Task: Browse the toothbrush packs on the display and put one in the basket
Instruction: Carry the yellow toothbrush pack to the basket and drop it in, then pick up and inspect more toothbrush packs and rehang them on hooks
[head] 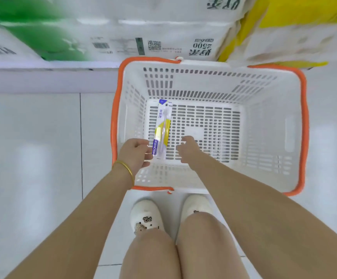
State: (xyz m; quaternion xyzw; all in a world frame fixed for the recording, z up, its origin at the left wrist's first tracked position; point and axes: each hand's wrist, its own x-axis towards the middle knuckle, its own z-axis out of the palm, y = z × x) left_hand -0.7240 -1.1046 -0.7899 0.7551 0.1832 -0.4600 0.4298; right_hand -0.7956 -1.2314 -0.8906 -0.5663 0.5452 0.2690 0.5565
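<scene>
Left hand (135,156) pinches toothbrush pack (162,127) inside basket (264,109); right hand (187,150) loose, tissue packs (163,27) beyond.

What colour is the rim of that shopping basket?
The rim is orange, round a white slotted basket; the head view shows it best.

Bright, even light glares off the floor (32,154) (top edge motion-blurred).

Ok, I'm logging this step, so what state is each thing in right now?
toothbrush pack: inside the basket, along its left side.
basket: upright on the floor, handles folded down.
left hand: at the pack's near end; grip unclear.
right hand: over the basket, loosely curled, holding nothing.
</scene>
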